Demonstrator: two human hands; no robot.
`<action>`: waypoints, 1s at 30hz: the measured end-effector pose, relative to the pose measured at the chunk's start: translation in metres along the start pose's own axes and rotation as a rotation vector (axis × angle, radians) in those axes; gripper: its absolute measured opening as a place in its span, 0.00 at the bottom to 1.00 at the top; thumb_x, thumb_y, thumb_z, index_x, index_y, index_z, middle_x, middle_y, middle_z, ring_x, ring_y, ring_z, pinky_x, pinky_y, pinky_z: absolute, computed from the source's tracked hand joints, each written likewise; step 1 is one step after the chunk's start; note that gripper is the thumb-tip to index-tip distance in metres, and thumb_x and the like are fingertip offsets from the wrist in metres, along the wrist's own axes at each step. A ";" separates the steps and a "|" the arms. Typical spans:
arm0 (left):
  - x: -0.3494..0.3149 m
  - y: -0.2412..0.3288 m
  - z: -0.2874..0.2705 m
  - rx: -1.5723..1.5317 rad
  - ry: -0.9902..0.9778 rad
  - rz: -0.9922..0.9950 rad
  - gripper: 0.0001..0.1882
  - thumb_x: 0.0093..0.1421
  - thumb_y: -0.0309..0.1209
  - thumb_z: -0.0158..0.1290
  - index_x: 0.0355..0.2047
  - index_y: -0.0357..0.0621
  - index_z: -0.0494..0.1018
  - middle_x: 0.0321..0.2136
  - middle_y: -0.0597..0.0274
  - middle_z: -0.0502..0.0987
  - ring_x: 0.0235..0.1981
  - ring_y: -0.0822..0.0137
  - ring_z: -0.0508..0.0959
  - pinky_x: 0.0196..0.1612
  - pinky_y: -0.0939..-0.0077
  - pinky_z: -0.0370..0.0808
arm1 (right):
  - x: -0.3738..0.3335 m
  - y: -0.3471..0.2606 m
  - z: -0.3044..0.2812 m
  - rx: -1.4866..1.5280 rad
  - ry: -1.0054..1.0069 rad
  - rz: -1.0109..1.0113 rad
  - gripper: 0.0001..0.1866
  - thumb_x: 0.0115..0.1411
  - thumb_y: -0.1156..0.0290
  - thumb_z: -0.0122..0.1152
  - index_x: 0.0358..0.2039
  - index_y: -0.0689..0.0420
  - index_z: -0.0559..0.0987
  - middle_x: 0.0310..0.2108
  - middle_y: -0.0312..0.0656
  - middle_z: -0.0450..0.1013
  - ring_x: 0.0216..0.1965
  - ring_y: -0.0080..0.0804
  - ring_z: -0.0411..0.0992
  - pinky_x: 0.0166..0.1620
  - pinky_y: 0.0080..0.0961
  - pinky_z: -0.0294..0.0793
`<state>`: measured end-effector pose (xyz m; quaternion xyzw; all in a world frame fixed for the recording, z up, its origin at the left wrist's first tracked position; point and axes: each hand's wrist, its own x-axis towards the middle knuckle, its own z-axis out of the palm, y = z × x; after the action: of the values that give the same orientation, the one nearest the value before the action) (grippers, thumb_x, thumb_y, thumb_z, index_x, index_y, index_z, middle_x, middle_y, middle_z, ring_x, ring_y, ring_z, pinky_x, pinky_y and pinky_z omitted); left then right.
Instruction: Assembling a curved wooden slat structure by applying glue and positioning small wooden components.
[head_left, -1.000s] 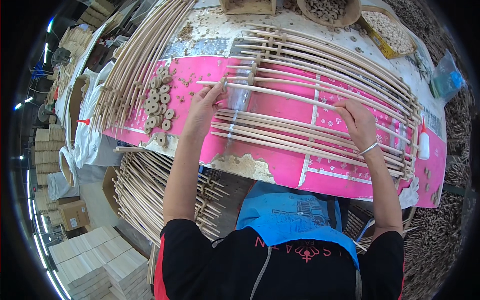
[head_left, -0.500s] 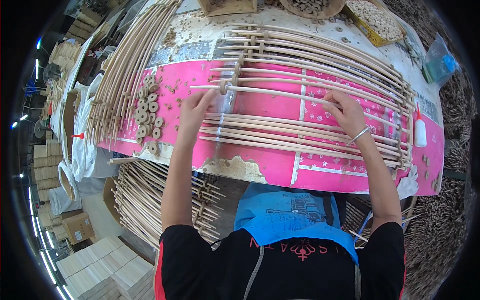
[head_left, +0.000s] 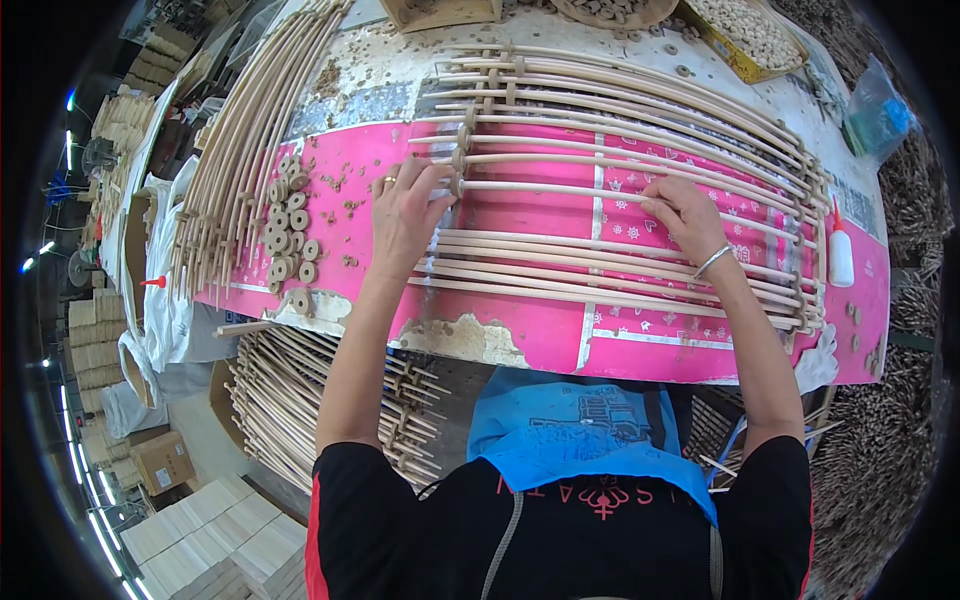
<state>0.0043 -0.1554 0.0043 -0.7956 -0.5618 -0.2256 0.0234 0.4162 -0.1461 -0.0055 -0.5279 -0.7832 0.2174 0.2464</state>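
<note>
Pinching a slim, pale wooden rod (head_left: 550, 189) between thumb and fingertips, the right hand (head_left: 685, 220) is closed on it partway along its length. The rod lies crosswise above the bench (head_left: 550, 345), over its bright pink covering, between the disc-bearing rods and a lower group.

Judging by how things lie, the work looks partway through. Beyond the held rod, a row of similar pale wooden rods (head_left: 620, 157) already has small, thick, brown wooden discs (head_left: 458, 161) near the left ends. The held rod, too, has a round brown disc (head_left: 457, 186) near its left end, right at the left hand. Nearer the body, the lower group of long, pale rods (head_left: 540, 292) shows no discs at the left ends, so that side seems left to do.

The left hand (head_left: 400, 215) is mostly closed, its fingers bent and the thumb drawn in toward them, with the tips at the disc. Whether they grip the disc or the rod's hidden end, I cannot tell.

To the left of that hand, a pile of loose brown discs with centre holes (head_left: 278, 240) lies on the pink covering, beside a fanned stack of pale rods (head_left: 250, 120). A white plastic bottle with a red pointed tip (head_left: 841, 258) stands near the rods' right ends.
</note>
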 end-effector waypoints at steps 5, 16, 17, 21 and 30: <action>0.000 0.002 0.003 0.018 0.020 -0.005 0.21 0.54 0.33 0.67 0.49 0.55 0.79 0.45 0.65 0.78 0.50 0.56 0.77 0.51 0.56 0.69 | 0.004 0.004 0.005 -0.155 0.041 -0.129 0.10 0.66 0.63 0.63 0.37 0.56 0.82 0.35 0.41 0.76 0.43 0.43 0.75 0.48 0.39 0.74; -0.002 0.000 -0.001 0.022 -0.008 -0.014 0.21 0.55 0.29 0.66 0.50 0.52 0.78 0.47 0.63 0.80 0.50 0.58 0.79 0.52 0.60 0.69 | 0.009 -0.001 0.014 -0.179 0.135 -0.175 0.11 0.57 0.64 0.70 0.37 0.53 0.79 0.36 0.40 0.76 0.42 0.44 0.75 0.47 0.41 0.74; 0.000 0.003 0.001 0.029 -0.006 -0.003 0.21 0.55 0.29 0.66 0.50 0.52 0.78 0.47 0.63 0.80 0.50 0.58 0.79 0.52 0.60 0.68 | 0.008 0.001 0.015 -0.222 0.165 -0.185 0.10 0.57 0.64 0.70 0.35 0.52 0.79 0.36 0.39 0.76 0.42 0.42 0.75 0.47 0.40 0.74; 0.004 0.008 0.003 0.029 -0.011 0.022 0.21 0.56 0.29 0.66 0.50 0.53 0.78 0.47 0.64 0.79 0.51 0.59 0.78 0.53 0.61 0.67 | 0.005 0.004 0.015 -0.261 0.196 -0.176 0.09 0.58 0.64 0.70 0.34 0.52 0.79 0.36 0.37 0.75 0.43 0.40 0.75 0.48 0.38 0.74; 0.003 0.014 0.002 0.065 -0.009 0.029 0.20 0.57 0.30 0.65 0.51 0.52 0.78 0.47 0.65 0.79 0.52 0.58 0.77 0.55 0.59 0.67 | 0.003 0.008 0.016 -0.292 0.238 -0.183 0.07 0.57 0.65 0.70 0.33 0.49 0.80 0.36 0.35 0.76 0.44 0.37 0.75 0.49 0.38 0.74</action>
<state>0.0187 -0.1576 0.0071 -0.8034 -0.5576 -0.2030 0.0499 0.4108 -0.1422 -0.0226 -0.5065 -0.8165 0.0141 0.2767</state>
